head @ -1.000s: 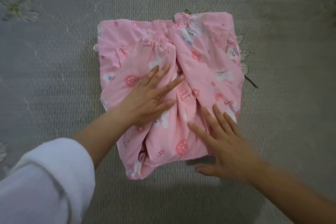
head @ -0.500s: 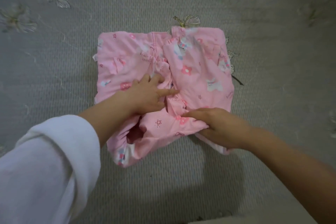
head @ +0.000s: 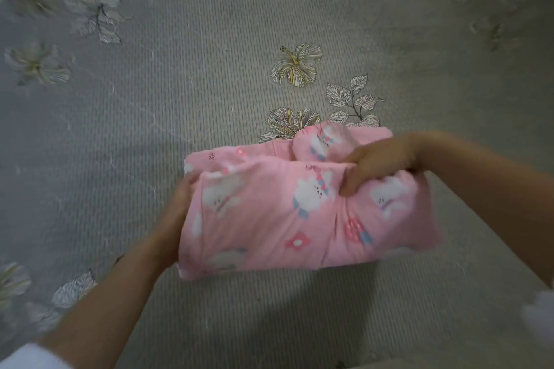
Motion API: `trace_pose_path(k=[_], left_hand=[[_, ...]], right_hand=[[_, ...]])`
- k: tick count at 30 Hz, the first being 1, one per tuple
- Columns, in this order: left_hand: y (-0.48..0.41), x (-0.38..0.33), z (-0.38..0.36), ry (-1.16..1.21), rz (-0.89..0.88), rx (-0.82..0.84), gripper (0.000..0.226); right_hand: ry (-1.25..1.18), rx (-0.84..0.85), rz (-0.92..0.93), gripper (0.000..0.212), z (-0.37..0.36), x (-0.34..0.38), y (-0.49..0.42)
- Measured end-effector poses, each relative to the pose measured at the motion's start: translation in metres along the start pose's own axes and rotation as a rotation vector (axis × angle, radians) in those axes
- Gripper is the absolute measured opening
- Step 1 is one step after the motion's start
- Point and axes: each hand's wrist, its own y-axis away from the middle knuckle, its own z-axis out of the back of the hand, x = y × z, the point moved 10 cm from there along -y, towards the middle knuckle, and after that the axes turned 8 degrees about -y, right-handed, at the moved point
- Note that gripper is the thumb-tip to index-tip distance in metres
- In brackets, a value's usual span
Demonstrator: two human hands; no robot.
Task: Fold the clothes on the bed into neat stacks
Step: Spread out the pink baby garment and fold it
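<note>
**Pink garment held folded over the bed cover**

The pink cotton garment printed with white bunnies and flowers (head: 299,207) sits as a folded bundle on the grey ribbed bed cover with line-drawn flowers (head: 209,84). The person's left hand (head: 177,219) is tucked against the bundle's left edge; its fingers are mostly hidden by cloth and blurred, so the grip cannot be judged. The right hand (head: 380,165) has curled fingers pinching the upper fold near the bundle's right end. A white sleeve (head: 33,358) shows at the lower left.
</note>
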Motion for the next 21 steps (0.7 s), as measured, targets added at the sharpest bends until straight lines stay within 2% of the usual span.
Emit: trace_pose_path(k=[2,3,5,7,8,9,10,12,15,18,21], left_hand=[[0.012,-0.04,0.008,0.104,-0.263,-0.025,0.037],[0.019,-0.053,0.018,-0.005,-0.413,-0.137,0.027],[0.053,-0.086,0.016,-0.469,-0.773,-0.363,0.039],[0.081,-0.094,-0.039,-0.973,-1.138,-0.322,0.049],[0.081,-0.087,-0.065,-1.159,-1.179,-0.25,0.05],[0.071,-0.077,-0.08,-1.295,-1.109,-0.207,0.052],[0.055,-0.067,-0.088,-1.391,-0.961,-0.158,0.056],[0.026,-0.05,-0.082,-1.466,-0.707,-0.156,0.061],[0.014,-0.04,-0.076,-1.406,-0.663,-0.194,0.062],[0.018,-0.035,-0.078,-1.368,-0.735,-0.234,0.059],[0.017,-0.029,-0.079,-1.376,-0.759,-0.259,0.059]], right_hand=[[0.244,-0.085,0.026,0.027,0.021,0.024,-0.004],[0.335,-0.121,0.033,0.021,0.029,0.034,-0.005],[0.448,-0.174,0.046,0.014,0.039,0.053,-0.008],[0.575,-0.272,0.074,0.023,0.047,0.069,-0.01],[0.638,-0.346,0.105,0.023,0.051,0.079,-0.008],[0.705,-0.452,0.142,0.018,0.053,0.087,-0.004],[0.781,-0.606,0.193,0.011,0.055,0.095,0.003],[0.897,-0.961,0.342,0.018,0.042,0.102,0.029],[0.798,-1.278,0.61,0.033,-0.002,0.08,0.064],[0.718,-1.344,0.586,0.045,-0.021,0.03,0.058],[0.599,-1.273,0.473,0.049,-0.01,0.005,0.033]])
